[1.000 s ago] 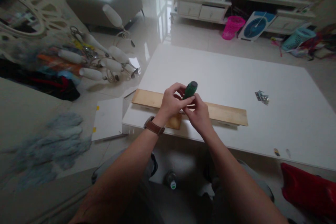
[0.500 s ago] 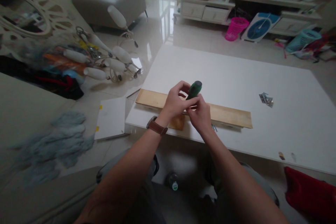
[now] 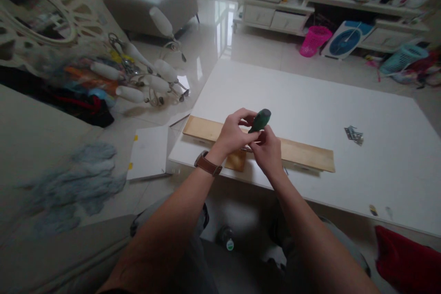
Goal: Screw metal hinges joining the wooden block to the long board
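Observation:
Over a long wooden strip [image 3: 306, 154], my left hand [image 3: 233, 134] curls its fingers and thumb around a green-handled screwdriver [image 3: 260, 120]. The handle tilts up and to the right; its shaft and tip are hidden by my hands. My right hand [image 3: 269, 150] is closed in a pinch just below the handle, touching my left thumb, and what its fingertips hold is hidden. A smaller wooden piece [image 3: 235, 161] lies under the strip at the near edge of a large white panel [image 3: 310, 101]. A thin screw [image 3: 285, 171] shows partly beside my right wrist.
A small pile of metal hardware [image 3: 354, 135] lies on the panel to the right. A white board [image 3: 148, 151] and a grey-blue cloth [image 3: 82, 179] are on the left, near a lamp with several white shades [image 3: 165, 70]. Red fabric [image 3: 406, 257] sits at the lower right.
The whole view has shifted slightly, so everything appears a little further right. Both hands keep the same grip around the screwdriver, whose handle leans slightly more to the right.

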Available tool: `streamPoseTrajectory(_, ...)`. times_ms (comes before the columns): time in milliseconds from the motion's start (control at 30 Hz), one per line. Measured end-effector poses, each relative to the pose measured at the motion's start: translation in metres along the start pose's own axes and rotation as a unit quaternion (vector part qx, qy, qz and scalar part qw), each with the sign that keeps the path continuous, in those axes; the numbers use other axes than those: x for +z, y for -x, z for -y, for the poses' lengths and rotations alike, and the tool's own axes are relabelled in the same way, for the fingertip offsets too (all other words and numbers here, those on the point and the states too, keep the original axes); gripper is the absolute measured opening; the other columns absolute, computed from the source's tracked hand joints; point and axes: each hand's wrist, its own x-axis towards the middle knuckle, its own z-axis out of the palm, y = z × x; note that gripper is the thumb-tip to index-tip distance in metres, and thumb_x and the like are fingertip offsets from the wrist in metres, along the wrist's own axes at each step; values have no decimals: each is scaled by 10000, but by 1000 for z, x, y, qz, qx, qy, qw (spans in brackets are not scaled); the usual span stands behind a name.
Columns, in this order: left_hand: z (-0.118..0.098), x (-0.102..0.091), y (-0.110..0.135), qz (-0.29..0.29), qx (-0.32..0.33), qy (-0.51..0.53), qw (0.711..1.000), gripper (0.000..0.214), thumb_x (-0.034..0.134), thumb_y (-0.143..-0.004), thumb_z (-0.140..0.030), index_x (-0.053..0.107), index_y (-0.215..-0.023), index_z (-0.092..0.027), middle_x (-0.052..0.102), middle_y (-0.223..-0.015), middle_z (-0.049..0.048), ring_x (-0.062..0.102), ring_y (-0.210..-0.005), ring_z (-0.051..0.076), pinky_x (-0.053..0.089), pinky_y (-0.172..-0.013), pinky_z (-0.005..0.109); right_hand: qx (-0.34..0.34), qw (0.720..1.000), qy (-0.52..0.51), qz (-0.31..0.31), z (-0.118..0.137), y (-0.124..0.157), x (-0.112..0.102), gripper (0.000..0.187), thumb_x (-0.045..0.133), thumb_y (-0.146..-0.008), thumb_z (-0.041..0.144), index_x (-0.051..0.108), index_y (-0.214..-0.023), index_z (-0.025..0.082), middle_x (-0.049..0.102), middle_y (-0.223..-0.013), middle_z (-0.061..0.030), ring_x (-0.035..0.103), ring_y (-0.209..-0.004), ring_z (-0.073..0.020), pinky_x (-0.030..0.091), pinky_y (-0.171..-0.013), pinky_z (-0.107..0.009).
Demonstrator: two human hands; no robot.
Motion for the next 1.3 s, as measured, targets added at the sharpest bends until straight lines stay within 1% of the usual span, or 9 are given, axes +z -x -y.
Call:
streamPoseTrajectory(100, -1, 0, -1, 18, -1, 10, 1000, 326, 783, -685, -62, 730, -981, -190, 753, -983, 20, 718, -929, 167, 607, -837, 313, -9, 1000, 19, -15, 0, 2, 0, 306, 674, -792, 245, 645, -1096, 252, 768, -759, 11, 739, -654, -216, 562, -627, -324)
streamPoseTrajectory(267, -2, -1, -2, 46, -22, 26, 998, 283, 782, -723, -78, 748, -987, -175, 785, -959, 37, 745, -923, 177, 618, -846, 320, -8, 999, -33, -14, 1, 3, 3, 438, 657, -796, 251, 610, -1232, 252, 815, -875, -28, 784, -744, -239, 604, -648, -341)
streamPoseTrajectory(500, -3, -3, -1, 32, -23, 42, 998, 320, 831, -723, -116, 757, -1027, -182, 803, -934, 32, 752, -857, 160, 630, -807, 300, 17, 999, -27, -12, -2, 0, 4, 357, 700, -743, 269, 605, -1087, 259, 784, -877, -14, 778, -771, -235, 608, -649, -341)
streamPoseTrajectory(600, -4, -3, -1, 30, -23, 37, 999, 340, 837, -701, -106, 743, -1017, -187, 796, -936, 23, 750, -865, 157, 625, -801, 289, 15, 1000, -12, -15, 0, 2, 3, 378, 671, -749, 250, 616, -1122, 260, 773, -840, -3, 777, -733, -237, 599, -638, -343)
streamPoseTrajectory(733, -7, -2, -1, 26, -27, 43, 998, 316, 818, -706, -90, 723, -993, -183, 787, -931, 23, 755, -901, 166, 622, -829, 291, 9, 1000, -24, -13, 0, 3, 5, 441, 665, -769, 258, 600, -1206, 253, 798, -928, -27, 775, -734, -230, 620, -656, -360)
streamPoseTrajectory(867, -8, -2, -1, 27, -22, 50, 998, 281, 791, -735, -93, 719, -992, -180, 779, -924, 24, 753, -902, 165, 626, -853, 302, 14, 999, -46, 0, -2, 2, 6, 427, 708, -746, 270, 606, -1160, 254, 796, -968, -30, 762, -767, -216, 645, -706, -372)
streamPoseTrajectory(967, -7, -1, 0, 26, -23, 47, 998, 299, 801, -724, -94, 712, -995, -184, 775, -923, 22, 752, -899, 169, 634, -856, 314, 24, 999, -39, 2, -3, 1, 6, 390, 714, -747, 271, 617, -1124, 253, 780, -904, -17, 766, -771, -224, 637, -690, -362)
streamPoseTrajectory(1133, -3, -1, 0, 25, -16, 54, 998, 336, 804, -726, -96, 705, -1033, -190, 782, -946, 25, 764, -929, 177, 636, -861, 315, 7, 1000, -17, -7, -2, 4, 5, 422, 663, -797, 258, 609, -1216, 257, 796, -912, -15, 771, -731, -221, 624, -654, -354)
streamPoseTrajectory(1300, -5, -2, 0, 23, -11, 49, 998, 317, 809, -736, -95, 705, -1020, -193, 791, -961, 31, 764, -928, 177, 638, -873, 326, 1, 999, -37, -4, -2, 3, 6, 386, 696, -770, 257, 615, -1147, 261, 795, -935, -15, 763, -782, -212, 653, -740, -383)
